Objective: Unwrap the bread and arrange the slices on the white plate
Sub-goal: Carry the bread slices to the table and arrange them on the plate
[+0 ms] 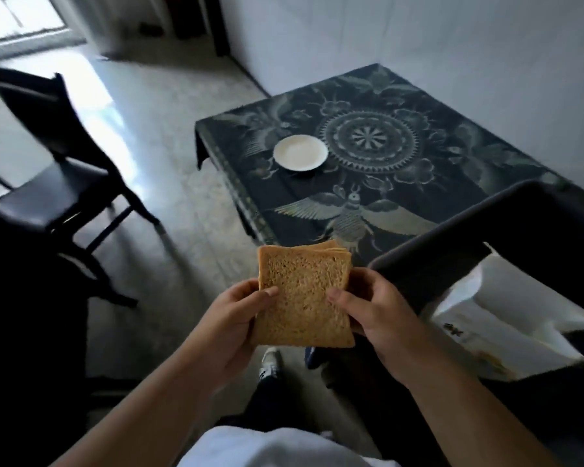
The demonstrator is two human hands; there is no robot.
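Observation:
A small stack of brown bread slices [302,294] is held upright in front of me, bare of any wrapper, with the edges of the rear slices showing at the top right. My left hand [240,318] grips its left edge, thumb on the front slice. My right hand [368,305] grips the right edge, thumb on the front too. The white plate [300,152] lies empty on the dark patterned tablecloth [368,183], well ahead of the bread and apart from it.
A dark chair back [506,237] stands between me and the table's near right side, with crumpled white plastic [506,318] on its seat. A black chair [51,183] stands on the floor at left. My foot [271,362] shows below the bread.

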